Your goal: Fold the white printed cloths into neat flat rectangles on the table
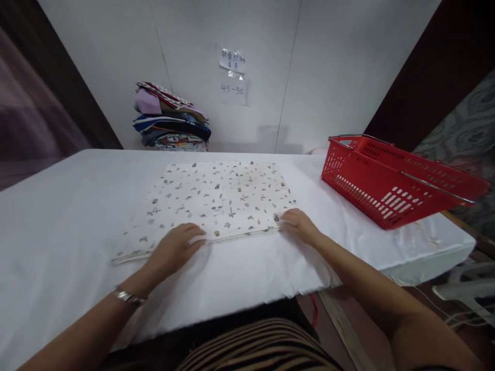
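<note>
A white cloth with small grey and brown printed figures lies folded flat on the white-covered table. Its layered edge faces me and runs at a slight slant. My left hand is closed on that near edge, left of its middle, with the thumb towards me. At the right end of the same edge, my right hand pinches the cloth close to the corner. The undersides of the fingers are partly hidden. The left end of the cloth extends past my left hand.
A red plastic basket with metal handles stands on the right of the table. Several folded fabrics are stacked at the back left by the wall. Paper signs hang there. A white plastic chair is at lower right.
</note>
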### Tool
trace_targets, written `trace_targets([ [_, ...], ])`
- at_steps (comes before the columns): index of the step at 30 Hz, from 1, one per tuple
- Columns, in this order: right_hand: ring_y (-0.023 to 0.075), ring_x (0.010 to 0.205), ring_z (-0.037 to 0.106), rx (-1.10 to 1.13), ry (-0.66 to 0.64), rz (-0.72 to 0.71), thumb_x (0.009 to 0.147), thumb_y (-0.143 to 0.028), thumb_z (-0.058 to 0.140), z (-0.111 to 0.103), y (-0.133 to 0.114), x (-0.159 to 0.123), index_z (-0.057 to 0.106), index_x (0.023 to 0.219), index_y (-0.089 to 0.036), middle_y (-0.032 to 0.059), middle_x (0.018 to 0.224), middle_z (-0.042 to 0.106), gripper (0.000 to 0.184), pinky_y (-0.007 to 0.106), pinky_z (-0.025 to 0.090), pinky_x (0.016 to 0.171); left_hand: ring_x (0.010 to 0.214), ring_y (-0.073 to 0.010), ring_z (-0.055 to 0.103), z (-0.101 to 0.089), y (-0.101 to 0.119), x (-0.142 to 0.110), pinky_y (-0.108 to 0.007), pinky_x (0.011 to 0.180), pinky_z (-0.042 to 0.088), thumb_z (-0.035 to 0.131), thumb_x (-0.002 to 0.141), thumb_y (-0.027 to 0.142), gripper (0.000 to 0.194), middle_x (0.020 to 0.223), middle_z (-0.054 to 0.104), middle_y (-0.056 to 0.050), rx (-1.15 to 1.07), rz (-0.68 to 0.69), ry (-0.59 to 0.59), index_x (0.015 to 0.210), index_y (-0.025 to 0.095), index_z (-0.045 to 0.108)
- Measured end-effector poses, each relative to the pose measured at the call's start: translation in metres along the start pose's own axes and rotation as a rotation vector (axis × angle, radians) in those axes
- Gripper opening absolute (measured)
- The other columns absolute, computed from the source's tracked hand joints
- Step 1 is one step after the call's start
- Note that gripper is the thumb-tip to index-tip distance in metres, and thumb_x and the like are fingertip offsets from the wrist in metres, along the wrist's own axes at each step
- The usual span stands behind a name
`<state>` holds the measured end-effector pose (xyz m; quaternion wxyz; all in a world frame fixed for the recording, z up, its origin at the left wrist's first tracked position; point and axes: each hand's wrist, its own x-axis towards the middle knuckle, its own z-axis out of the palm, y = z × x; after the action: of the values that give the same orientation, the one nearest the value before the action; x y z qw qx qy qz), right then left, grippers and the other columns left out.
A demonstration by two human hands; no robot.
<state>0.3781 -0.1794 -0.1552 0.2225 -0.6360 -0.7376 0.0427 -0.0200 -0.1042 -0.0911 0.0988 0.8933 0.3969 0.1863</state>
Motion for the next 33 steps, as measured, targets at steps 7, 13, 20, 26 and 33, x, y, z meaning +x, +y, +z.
trace_targets([
  [7,0.0196,0.094,0.054,0.09,-0.078,-0.229,0.087,-0.03,0.05,0.016,-0.029,0.022,0.068,0.095,-0.02,0.0077,0.095,0.064,0.022,0.033,0.04,0.086,0.09,-0.0186,0.055,0.054,0.03,0.042,-0.033,0.079,0.044,0.047,0.085,0.03,0.02,0.094,0.063,-0.005,-0.121,0.189,-0.1,0.089,0.019,0.063],
  [13,0.0183,0.091,0.055,0.129,-0.096,-0.15,0.089,-0.021,0.045,0.012,-0.04,0.02,0.067,0.088,-0.02,0.0062,0.089,0.064,0.022,0.031,0.042,0.083,0.086,-0.0167,0.056,0.066,0.026,0.047,-0.03,0.076,0.043,0.04,0.089,0.031,0.029,0.088,0.064,-0.003,-0.178,0.123,-0.135,0.082,0.02,0.066],
  [20,0.0188,0.091,0.054,0.108,-0.037,-0.14,0.086,-0.016,0.044,0.017,-0.047,0.02,0.061,0.093,-0.019,0.0064,0.094,0.063,0.019,0.032,0.041,0.084,0.084,-0.0187,0.056,0.069,0.031,0.048,-0.03,0.07,0.041,0.037,0.089,0.026,0.024,0.087,0.064,-0.004,-0.032,0.033,-0.114,0.089,0.02,0.061],
  [26,0.0203,0.108,0.048,0.091,-0.002,-0.297,0.081,-0.008,0.039,0.021,-0.05,0.022,0.063,0.085,-0.019,0.0097,0.115,0.056,0.027,0.034,0.04,0.09,0.081,-0.0185,0.056,0.072,0.034,0.044,-0.03,0.069,0.041,0.036,0.088,0.015,0.021,0.088,0.062,-0.005,0.078,0.138,-0.085,0.086,0.018,0.057],
  [33,0.0227,0.106,0.048,-0.009,0.007,-0.337,0.085,-0.018,0.046,0.027,-0.053,0.023,0.064,0.094,-0.02,0.0101,0.115,0.056,0.02,0.039,0.04,0.089,0.093,-0.0188,0.055,0.078,0.035,0.043,-0.031,0.073,0.043,0.038,0.085,0.01,0.026,0.109,0.058,-0.005,0.112,0.26,-0.062,0.096,0.02,0.06],
])
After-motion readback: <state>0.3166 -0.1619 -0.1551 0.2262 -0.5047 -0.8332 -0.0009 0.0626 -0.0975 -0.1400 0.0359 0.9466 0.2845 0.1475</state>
